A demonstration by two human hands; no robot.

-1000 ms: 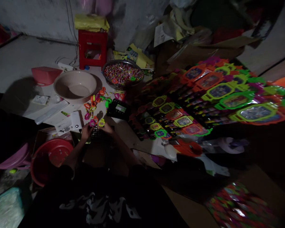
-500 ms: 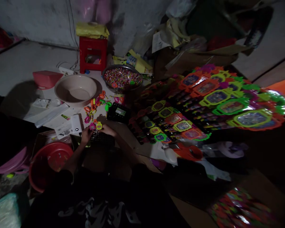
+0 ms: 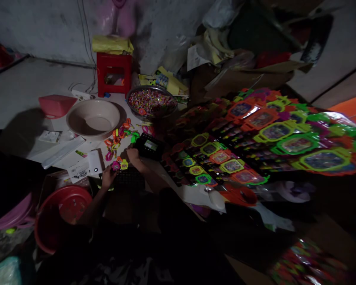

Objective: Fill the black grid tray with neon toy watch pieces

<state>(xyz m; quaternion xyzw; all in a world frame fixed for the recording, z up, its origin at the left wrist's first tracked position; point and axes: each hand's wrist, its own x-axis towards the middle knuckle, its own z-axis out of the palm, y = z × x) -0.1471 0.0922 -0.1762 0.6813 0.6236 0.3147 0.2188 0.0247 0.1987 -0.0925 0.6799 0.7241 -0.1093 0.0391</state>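
I sit on the floor in dim light. My left hand (image 3: 108,176) pinches a pink toy watch (image 3: 116,166) at the far edge of a black card (image 3: 128,179) in front of me. A yellow toy watch (image 3: 124,164) lies right beside the pink one. My right hand (image 3: 133,155) is stretched forward with nothing visible in it. It lies beside a black box (image 3: 148,145) and just short of a loose pile of coloured toy watches (image 3: 117,136).
A beige basin (image 3: 93,117) and a metal bowl of sweets (image 3: 151,100) stand beyond the pile, with a red stool (image 3: 114,73) behind. A red tub (image 3: 62,208) is at my left. Display cards of toy watches (image 3: 255,134) fan out on the right.
My right hand has left the yellow toy watch and reached forward towards the black box. My left hand stays at the pink toy watch. The view has tilted slightly.
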